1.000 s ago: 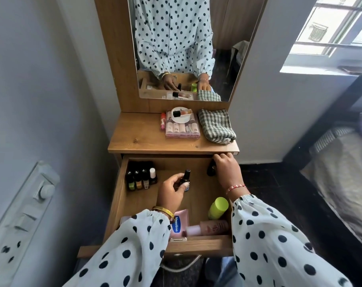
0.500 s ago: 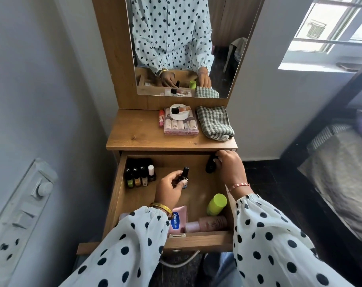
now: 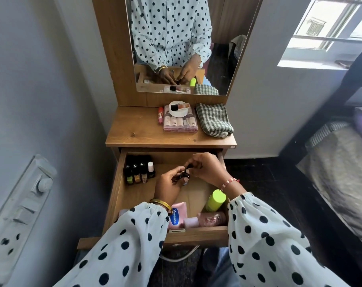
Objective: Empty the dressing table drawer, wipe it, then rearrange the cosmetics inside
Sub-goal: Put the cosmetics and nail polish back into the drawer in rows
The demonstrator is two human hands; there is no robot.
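Note:
The wooden drawer [image 3: 113, 195] stands pulled out below the table top. Over its middle, my left hand [image 3: 168, 185] holds a small dark nail polish bottle [image 3: 184, 176]. My right hand [image 3: 207, 168] has come in against it, fingers pinching a dark item that looks like a second small bottle, mostly hidden. A row of nail polish bottles [image 3: 139, 171] stands in the drawer's back left corner. Near the front lie a pink Vaseline tube [image 3: 176, 216], a pink bottle [image 3: 209, 219] and a lime-green bottle [image 3: 215, 200].
On the table top [image 3: 134, 129] sit a pink cosmetics box [image 3: 180, 122] with a white lid and tube on it, a red tube [image 3: 160, 114] and a folded checked cloth [image 3: 214, 120]. A mirror [image 3: 176, 44] rises behind; a bed [image 3: 341, 162] is on the right.
My right hand left the drawer's back right corner with a dark item and moved left to meet my left hand, which lifted its bottle slightly.

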